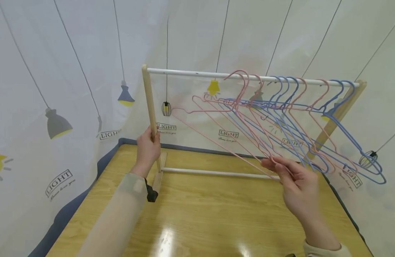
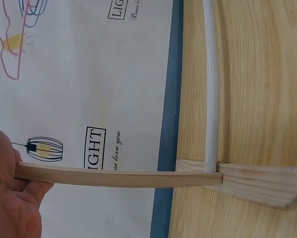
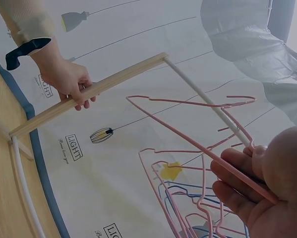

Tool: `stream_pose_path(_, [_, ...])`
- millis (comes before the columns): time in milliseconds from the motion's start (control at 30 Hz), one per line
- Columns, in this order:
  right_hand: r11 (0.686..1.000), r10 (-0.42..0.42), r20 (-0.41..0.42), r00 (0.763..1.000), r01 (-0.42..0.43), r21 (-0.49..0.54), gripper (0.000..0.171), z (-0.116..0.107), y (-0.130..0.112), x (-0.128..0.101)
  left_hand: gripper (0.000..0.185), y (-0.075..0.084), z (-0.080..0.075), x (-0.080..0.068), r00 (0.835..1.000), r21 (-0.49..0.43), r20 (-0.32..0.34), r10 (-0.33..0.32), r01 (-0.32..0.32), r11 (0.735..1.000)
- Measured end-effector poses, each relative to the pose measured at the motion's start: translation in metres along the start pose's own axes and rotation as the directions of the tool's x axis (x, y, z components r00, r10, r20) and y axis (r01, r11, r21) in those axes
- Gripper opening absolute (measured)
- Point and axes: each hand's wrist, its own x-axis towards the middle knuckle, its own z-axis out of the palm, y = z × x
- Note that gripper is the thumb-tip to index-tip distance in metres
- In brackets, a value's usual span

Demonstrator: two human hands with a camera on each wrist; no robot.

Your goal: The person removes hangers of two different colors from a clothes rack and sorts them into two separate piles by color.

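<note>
I am wrapping my left hand (image 1: 148,147) around the rack's wooden post (image 1: 150,107) to steady it, while my right hand (image 1: 293,180) is pinching the nearest pink hanger (image 1: 216,134), hooked on the white rail (image 1: 191,73).

Pale beige sleeves (image 1: 120,210), black wrist strap (image 1: 150,192), bare hands (image 1: 148,148)
</note>
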Motion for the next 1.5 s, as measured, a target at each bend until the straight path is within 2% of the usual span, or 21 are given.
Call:
stream_pose_path(300, [0.994,0.079,0.116,0.990,-0.086,0.061,0.025,-0.021,0.000,-0.026,0.026,-0.002,-0.001,0.002,1.000,0.010,-0.009,0.011,-0.011,1.000])
stream_pose_path(433, [0.990,0.126,0.140,0.982,-0.134,0.053,0.026,-0.029,0.005,-0.039,0.027,-0.001,-0.001,0.002,1.000,0.001,-0.003,-0.002,0.002,1.000])
stream_pose_path(567, [0.979,0.200,0.176,0.964,-0.202,-0.008,0.026,-0.037,0.015,-0.051,0.027,0.001,-0.001,0.002,1.000,-0.001,0.000,-0.006,0.006,1.000])
stream_pose_path(767, [0.934,0.354,0.287,0.890,-0.350,-0.065,0.029,-0.044,0.036,-0.071,0.026,0.000,-0.001,0.003,1.000,0.001,-0.012,0.016,-0.016,1.000])
stream_pose_path(967, [0.895,0.414,0.400,0.818,-0.447,-0.012,0.032,-0.042,0.058,-0.094,0.029,0.000,0.000,0.002,1.000,-0.006,-0.006,-0.003,0.003,1.000])
stream_pose_path(1100, [0.855,0.450,0.474,0.757,-0.519,0.018,0.035,-0.041,0.067,-0.108,0.029,0.001,0.000,0.002,1.000,-0.009,-0.006,-0.002,0.001,1.000])
stream_pose_path(1167, [0.835,0.458,0.510,0.728,-0.549,0.033,0.037,-0.041,0.071,-0.113,0.028,0.002,-0.001,0.003,1.000,-0.009,-0.008,0.005,-0.005,1.000])
stream_pose_path(1333, [0.824,0.392,0.594,0.703,-0.555,0.112,0.035,-0.038,0.079,-0.124,0.027,0.002,-0.001,0.002,1.000,-0.013,-0.012,0.015,-0.015,1.000])
stream_pose_path(1400, [0.804,0.363,0.631,0.686,-0.573,0.160,0.034,-0.036,0.082,-0.127,0.027,0.002,-0.001,0.002,1.000,-0.016,-0.009,0.011,-0.011,1.000])
stream_pose_path(1500, [0.758,0.348,0.675,0.650,-0.619,0.205,0.035,-0.033,0.087,-0.131,0.027,0.000,-0.001,0.002,1.000,-0.020,0.002,-0.002,0.002,1.000])
